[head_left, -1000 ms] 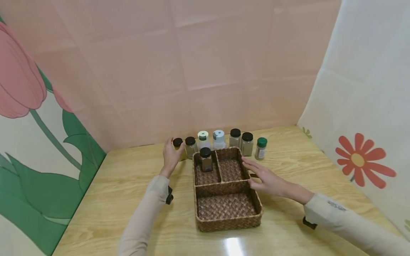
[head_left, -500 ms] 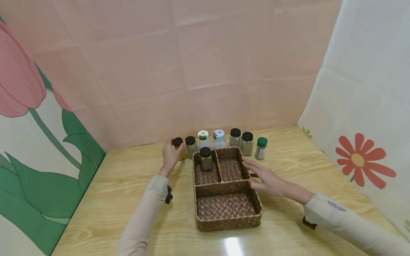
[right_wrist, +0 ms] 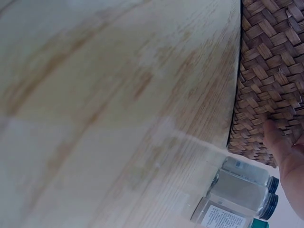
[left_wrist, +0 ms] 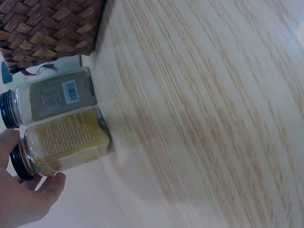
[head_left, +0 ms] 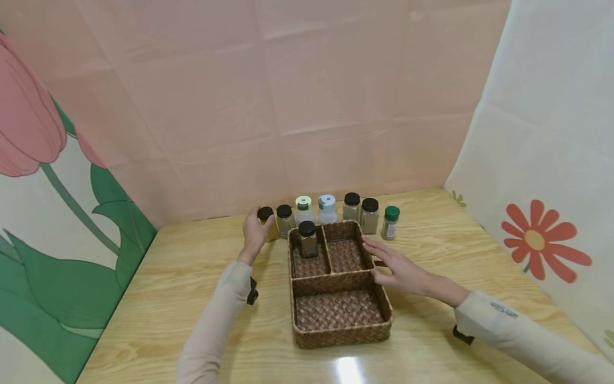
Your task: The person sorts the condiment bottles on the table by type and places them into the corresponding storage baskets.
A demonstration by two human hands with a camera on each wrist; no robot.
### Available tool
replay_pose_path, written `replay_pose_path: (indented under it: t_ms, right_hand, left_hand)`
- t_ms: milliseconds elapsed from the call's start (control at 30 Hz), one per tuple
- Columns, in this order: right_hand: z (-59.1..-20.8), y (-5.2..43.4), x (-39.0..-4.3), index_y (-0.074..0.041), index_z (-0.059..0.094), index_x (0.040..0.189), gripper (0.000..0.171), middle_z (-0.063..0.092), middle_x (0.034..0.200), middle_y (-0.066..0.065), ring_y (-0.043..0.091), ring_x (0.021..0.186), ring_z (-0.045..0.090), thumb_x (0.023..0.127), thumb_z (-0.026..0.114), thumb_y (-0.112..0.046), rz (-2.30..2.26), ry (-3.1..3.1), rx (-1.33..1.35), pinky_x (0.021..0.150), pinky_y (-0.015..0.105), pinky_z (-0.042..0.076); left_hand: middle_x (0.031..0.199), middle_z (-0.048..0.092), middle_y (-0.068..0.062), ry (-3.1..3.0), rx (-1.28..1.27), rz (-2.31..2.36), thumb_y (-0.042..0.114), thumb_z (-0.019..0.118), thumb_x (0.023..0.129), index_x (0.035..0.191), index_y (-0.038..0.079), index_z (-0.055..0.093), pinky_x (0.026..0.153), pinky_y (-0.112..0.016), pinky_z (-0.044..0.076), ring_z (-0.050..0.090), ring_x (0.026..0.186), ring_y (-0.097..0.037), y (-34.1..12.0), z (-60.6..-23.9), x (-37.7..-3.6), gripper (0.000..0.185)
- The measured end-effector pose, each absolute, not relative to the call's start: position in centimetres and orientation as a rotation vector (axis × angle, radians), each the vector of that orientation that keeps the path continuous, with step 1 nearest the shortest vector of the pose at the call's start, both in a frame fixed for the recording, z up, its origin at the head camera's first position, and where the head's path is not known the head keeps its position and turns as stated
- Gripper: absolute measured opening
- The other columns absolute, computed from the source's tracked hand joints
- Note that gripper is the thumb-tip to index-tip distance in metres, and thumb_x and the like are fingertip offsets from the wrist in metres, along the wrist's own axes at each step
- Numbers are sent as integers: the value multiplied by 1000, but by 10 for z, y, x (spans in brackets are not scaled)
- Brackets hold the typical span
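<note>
The woven three-compartment basket (head_left: 338,290) sat on the wooden table (head_left: 182,277), its large near compartment bare and one black-capped spice jar (head_left: 307,239) standing upright in the far-left compartment. The right hand (head_left: 398,266) lay flat with fingers straight against the basket's right wall, holding nothing and apparently steadying the basket. The left hand (head_left: 255,234) reached to the far-left end of the jar row, where its thumb and fingers curled round the yellow-spice jar (left_wrist: 64,142); that jar stood on the table just beside a grey-spice jar (left_wrist: 50,97) and near the basket's far-left corner. Beyond the basket, the row continued with two light-capped bottles (head_left: 316,209), two black-capped jars (head_left: 361,213) and a green-capped jar (head_left: 390,222). The step in hand appeared to be the pickup of the yellow-spice jar. The next move would call for a lift clear of the neighbouring jar and over the basket rim.
</note>
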State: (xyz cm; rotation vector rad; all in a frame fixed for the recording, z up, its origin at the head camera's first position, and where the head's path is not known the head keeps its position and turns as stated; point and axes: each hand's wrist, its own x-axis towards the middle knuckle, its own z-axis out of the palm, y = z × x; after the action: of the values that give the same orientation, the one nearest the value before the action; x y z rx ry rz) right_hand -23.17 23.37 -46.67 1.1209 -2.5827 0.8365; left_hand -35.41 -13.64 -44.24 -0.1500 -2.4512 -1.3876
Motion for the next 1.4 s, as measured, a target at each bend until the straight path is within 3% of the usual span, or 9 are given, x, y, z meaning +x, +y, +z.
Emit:
replay_pose_path:
  t_ms: [200, 533, 633, 767, 867, 1000, 1233, 1400]
  right_hand:
    - [-467, 234, -232, 14, 38, 145, 63, 31, 154, 28, 43, 133, 42, 90, 63, -6, 834, -2590, 1117, 98, 56, 48]
    - [-468, 235, -234, 11, 37, 146, 64, 31, 154, 28, 43, 134, 41, 91, 63, -6, 834, -2597, 1109, 99, 55, 47]
    - [-468, 235, -234, 11, 38, 146, 64, 31, 153, 28, 43, 133, 42, 90, 63, -6, 823, -2593, 1110, 97, 54, 49]
    - [-468, 235, -234, 12, 38, 146, 64, 32, 153, 28, 43, 132, 43, 89, 63, -6, 819, -2589, 1111, 96, 53, 51]
    - [-467, 234, -234, 12, 38, 146, 64, 32, 153, 28, 43, 132, 43, 89, 63, -6, 824, -2592, 1111, 97, 53, 50]
    - [-468, 234, -233, 12, 38, 145, 64, 32, 153, 28, 43, 133, 42, 89, 63, -5, 828, -2590, 1108, 100, 55, 47]
    - [-469, 235, -234, 13, 39, 145, 64, 33, 152, 29, 43, 132, 43, 88, 64, -4, 820, -2577, 1117, 99, 54, 47]
    - [-470, 234, -235, 13, 39, 145, 64, 32, 153, 29, 43, 133, 42, 89, 64, -5, 828, -2575, 1119, 100, 55, 46]
  left_hand:
    - [125, 60, -24, -2446, -157, -1363, 13, 69, 95, 135, -7, 54, 92, -51, 51, 58, 113, -38, -137, -441, -353, 48]
    - [134, 55, -28, -2442, -156, -1339, 15, 71, 93, 137, -10, 53, 96, -51, 51, 58, 117, -40, -138, -440, -351, 53]
    - [134, 55, -29, -2442, -159, -1305, 15, 72, 93, 136, -10, 54, 95, -50, 52, 63, 109, -39, -138, -440, -352, 53]
    - [112, 66, -29, -2436, -178, -1260, 14, 73, 92, 126, -10, 62, 71, -39, 55, 64, 70, -30, -138, -440, -352, 43]
    - [83, 67, -22, -2419, -202, -1222, 13, 74, 91, 113, -7, 68, 51, -31, 38, 45, 48, -20, -138, -440, -353, 31]
    - [66, 59, -15, -2413, -214, -1194, 12, 75, 89, 100, -6, 69, 45, -26, 27, 33, 42, -12, -137, -440, -353, 22]
    - [66, 59, -14, -2426, -181, -1194, 14, 75, 90, 105, -4, 70, 45, -27, 26, 30, 42, -10, -136, -442, -353, 24]
    - [58, 49, -6, -2415, -182, -1178, 13, 75, 90, 97, -2, 68, 45, -26, 25, 29, 41, -10, -136, -442, -351, 18]
